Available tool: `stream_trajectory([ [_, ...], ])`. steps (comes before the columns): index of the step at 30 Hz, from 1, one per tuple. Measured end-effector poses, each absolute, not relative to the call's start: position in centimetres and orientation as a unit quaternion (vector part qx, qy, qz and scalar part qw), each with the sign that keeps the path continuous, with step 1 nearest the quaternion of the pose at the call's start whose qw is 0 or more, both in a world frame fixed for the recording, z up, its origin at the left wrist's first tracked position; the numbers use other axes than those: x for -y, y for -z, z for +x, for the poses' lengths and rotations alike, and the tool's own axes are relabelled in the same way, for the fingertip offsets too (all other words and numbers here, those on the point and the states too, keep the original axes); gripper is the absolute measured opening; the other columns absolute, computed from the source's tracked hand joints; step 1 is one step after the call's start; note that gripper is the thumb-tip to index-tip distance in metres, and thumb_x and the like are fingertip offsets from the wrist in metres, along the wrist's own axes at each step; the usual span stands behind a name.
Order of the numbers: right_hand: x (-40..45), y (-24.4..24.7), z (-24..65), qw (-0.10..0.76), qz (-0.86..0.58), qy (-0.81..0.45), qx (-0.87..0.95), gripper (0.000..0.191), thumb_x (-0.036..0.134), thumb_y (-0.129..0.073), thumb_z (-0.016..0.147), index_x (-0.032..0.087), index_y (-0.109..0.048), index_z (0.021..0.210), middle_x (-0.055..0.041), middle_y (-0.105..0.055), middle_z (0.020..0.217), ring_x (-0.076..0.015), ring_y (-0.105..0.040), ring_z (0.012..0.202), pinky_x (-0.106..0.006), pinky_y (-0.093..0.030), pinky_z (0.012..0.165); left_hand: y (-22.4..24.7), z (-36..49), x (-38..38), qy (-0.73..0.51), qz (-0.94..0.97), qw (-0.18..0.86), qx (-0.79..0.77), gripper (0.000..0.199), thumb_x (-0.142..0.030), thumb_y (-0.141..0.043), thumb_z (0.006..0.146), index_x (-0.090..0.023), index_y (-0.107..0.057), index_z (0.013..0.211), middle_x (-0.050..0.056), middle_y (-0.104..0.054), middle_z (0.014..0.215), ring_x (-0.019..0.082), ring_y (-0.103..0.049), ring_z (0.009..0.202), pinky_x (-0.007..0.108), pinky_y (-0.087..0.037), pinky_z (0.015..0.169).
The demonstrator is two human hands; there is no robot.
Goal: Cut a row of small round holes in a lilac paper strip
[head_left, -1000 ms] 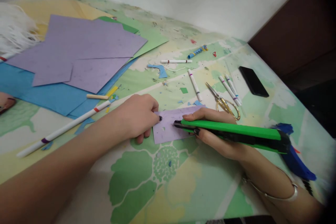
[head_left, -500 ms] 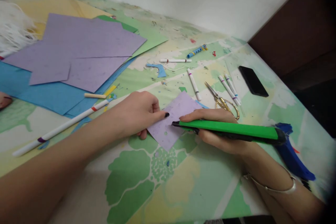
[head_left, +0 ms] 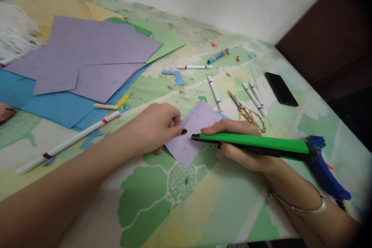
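Green-and-white patterned cloth point(head_left: 157, 224) covers the whole table under my arms, littered with tiny paper scraps, and here, low in the middle, lies the small purple card point(head_left: 193, 118), turned corner-on between my hands, one little hole near its near corner. My left hand point(head_left: 155, 128) is on its left edge, fingers curled, thumb laid on top; whether those fingers pinch it from beneath, I can't tell. My right hand point(head_left: 247, 159) is closed firmly around the green cutter point(head_left: 255, 141), black nose over the card; I can't make out any bare blade. The card looks light, thin and bendy, easily torn or creased, likely to skid on this cloth, so flat pressure near an edge, clear of the nose, seems the best hold. The cutter looks stiff, its long body filling my palm. Just beyond sit gold-handled scissors point(head_left: 247, 115), then white pens point(head_left: 215, 93) and a dark phone point(head_left: 281, 89), with the pale wall point(head_left: 203, 4) behind. Brands? None legible; the pens show coloured bands, no lettering I can read.
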State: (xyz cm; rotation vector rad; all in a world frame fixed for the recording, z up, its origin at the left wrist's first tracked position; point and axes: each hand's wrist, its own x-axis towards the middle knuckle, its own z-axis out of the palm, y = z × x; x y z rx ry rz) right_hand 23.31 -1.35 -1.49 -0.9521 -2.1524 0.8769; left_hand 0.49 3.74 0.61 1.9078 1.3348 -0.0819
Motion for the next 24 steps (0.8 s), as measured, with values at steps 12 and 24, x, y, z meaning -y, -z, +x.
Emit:
stream_trajectory([
  [12, 1.9, 1.4, 23.1, 0.312, -0.374, -0.298, 0.821, 0.032, 0.013, -0.057, 0.079, 0.021, -0.065, 0.108, -0.0052, -0.073, 0.098, -0.0183, -0.069, 0.083, -0.026, -0.053, 0.067, -0.6, 0.5, -3.6, 0.039, 0.756, 0.384, -0.529, 0.020, -0.033, -0.051, 0.084, -0.021, -0.049, 0.068, -0.005, -0.058, 0.048, 0.013, -0.060, 0.039, 0.020, -0.038, 0.041],
  [24, 2.5, 0.9, 21.8, 0.332, -0.410, -0.292, 0.798, 0.030, 0.011, -0.054, 0.071, 0.020, -0.065, 0.097, -0.0044, -0.074, 0.090, -0.0175, -0.068, 0.072, -0.026, -0.050, 0.056, -0.8, 0.3, -3.3, 0.069, 0.732, 0.406, -0.543, 0.028, -0.036, -0.052, 0.081, -0.021, -0.051, 0.058, -0.001, -0.060, 0.041, 0.015, -0.059, 0.040, 0.022, -0.042, 0.044],
])
